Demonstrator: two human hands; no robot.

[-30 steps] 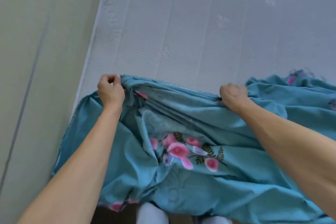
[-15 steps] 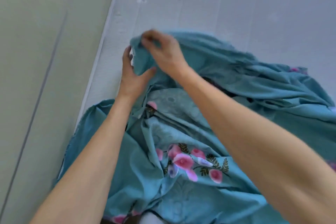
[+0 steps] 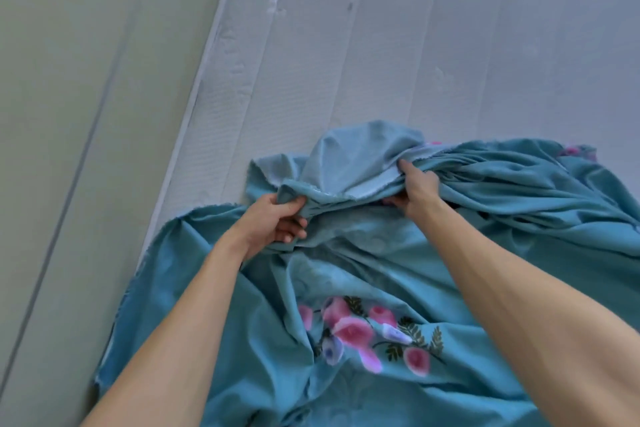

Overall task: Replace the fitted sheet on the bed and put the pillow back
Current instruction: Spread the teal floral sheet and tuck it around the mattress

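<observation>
A teal fitted sheet (image 3: 346, 274) with pink flowers lies bunched over the near end of a bare pale grey mattress (image 3: 381, 55). My left hand (image 3: 277, 222) grips a gathered fold of the sheet's edge. A short way to the right, my right hand (image 3: 417, 187) pinches the same bunched edge. Between and above the hands a flap of the sheet is turned over and shows its paler underside. No pillow is in view.
A pale green wall (image 3: 86, 114) runs along the mattress's left side. The far part of the mattress is uncovered. More sheet is heaped at the right edge of the view.
My hands have come down toward me and moved apart. The right hand, which was crossed over by the left, now holds the edge further right, and a flap has flipped underside up.
</observation>
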